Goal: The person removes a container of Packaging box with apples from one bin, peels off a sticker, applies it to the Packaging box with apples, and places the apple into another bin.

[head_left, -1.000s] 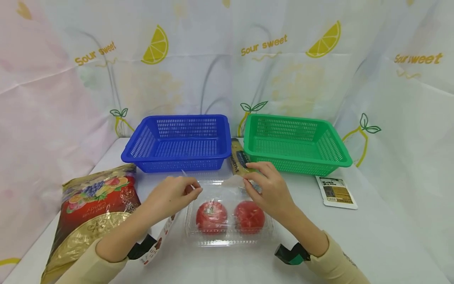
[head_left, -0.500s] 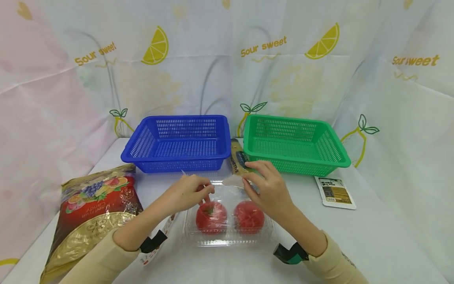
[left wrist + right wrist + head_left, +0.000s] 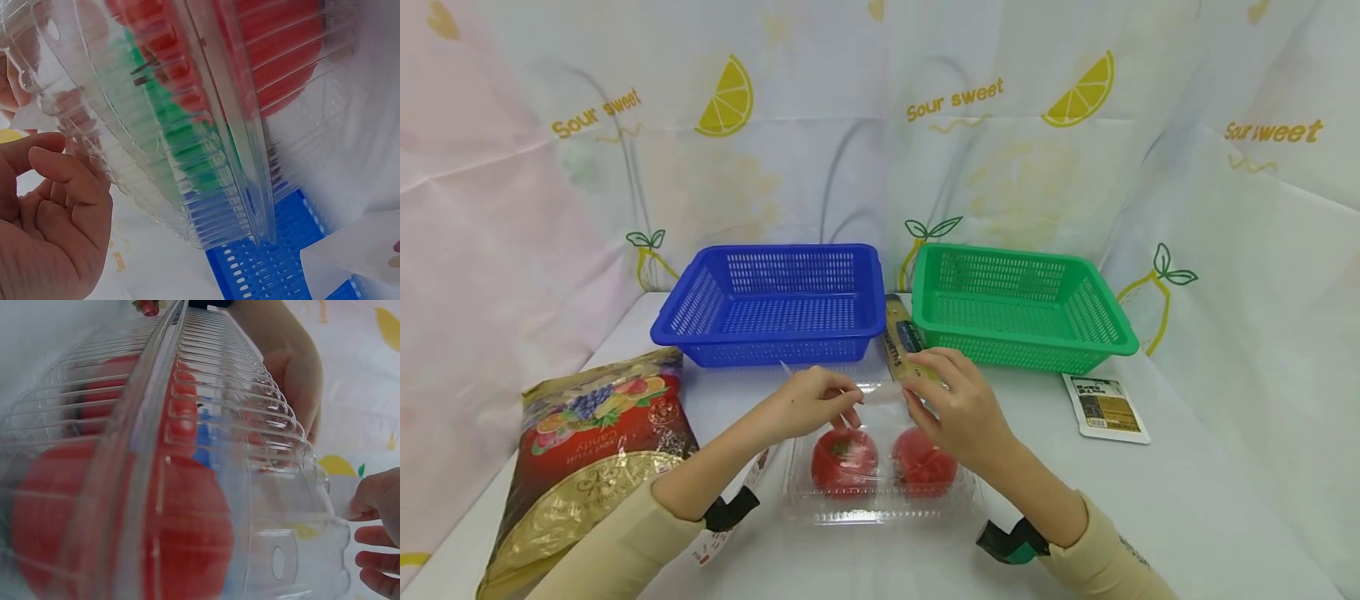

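Note:
A clear plastic clamshell box [image 3: 883, 500] with two red tomatoes [image 3: 844, 460] rests on the table in front of me. Above its far side my right hand [image 3: 958, 408] pinches the right end of a small whitish film piece [image 3: 880, 392]. My left hand [image 3: 812, 404] has its fingertips right at the film's left end; I cannot tell whether they pinch it. Through the left wrist view, the film [image 3: 32, 119] overlaps the left index finger, behind the box's scalloped rim. Across the box in the right wrist view, the right fingers show beside its lid [image 3: 275, 537].
A blue basket [image 3: 767, 337] and a green basket [image 3: 1022, 350] stand at the back, with a spaghetti pack [image 3: 895, 337] between them. On the left lies a candy bag [image 3: 602, 442], with a white red-patterned strip [image 3: 718, 540] under my left arm. A flat packet [image 3: 1105, 408] lies right.
My left hand has moved right, from the box's left side to the film's left end. The right hand keeps its pinch on the film and has shifted slightly left.

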Available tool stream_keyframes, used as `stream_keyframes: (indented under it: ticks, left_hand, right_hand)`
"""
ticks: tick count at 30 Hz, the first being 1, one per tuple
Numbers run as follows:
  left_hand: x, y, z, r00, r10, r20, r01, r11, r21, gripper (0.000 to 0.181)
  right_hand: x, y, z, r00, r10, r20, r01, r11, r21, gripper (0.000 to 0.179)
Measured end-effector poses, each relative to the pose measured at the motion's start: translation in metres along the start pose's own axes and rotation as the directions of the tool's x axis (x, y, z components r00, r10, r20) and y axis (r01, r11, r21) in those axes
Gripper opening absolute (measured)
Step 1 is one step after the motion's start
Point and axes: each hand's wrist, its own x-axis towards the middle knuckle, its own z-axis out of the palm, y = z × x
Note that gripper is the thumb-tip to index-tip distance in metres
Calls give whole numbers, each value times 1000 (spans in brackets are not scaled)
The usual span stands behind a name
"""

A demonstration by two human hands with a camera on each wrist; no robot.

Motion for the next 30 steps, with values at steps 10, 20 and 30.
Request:
stream_keyframes:
  ticks: [10, 20, 30]
  left_hand:
    - [6, 2, 0, 999, -1, 47, 5, 997, -82, 25]
    - [14, 0, 1, 1000, -6, -7, 6, 1000, -24, 20]
    - [14, -5, 1, 1000, 4, -16, -4, 1000, 25, 9]
  right_hand:
    - [-1, -1, 2, 998, -55, 7, 55, 998, -14, 11]
    - [-5, 0, 6, 994, -102, 39, 104, 994, -41, 9]
    - [-8, -2, 10, 987, -148, 59, 150, 989, -17, 10]
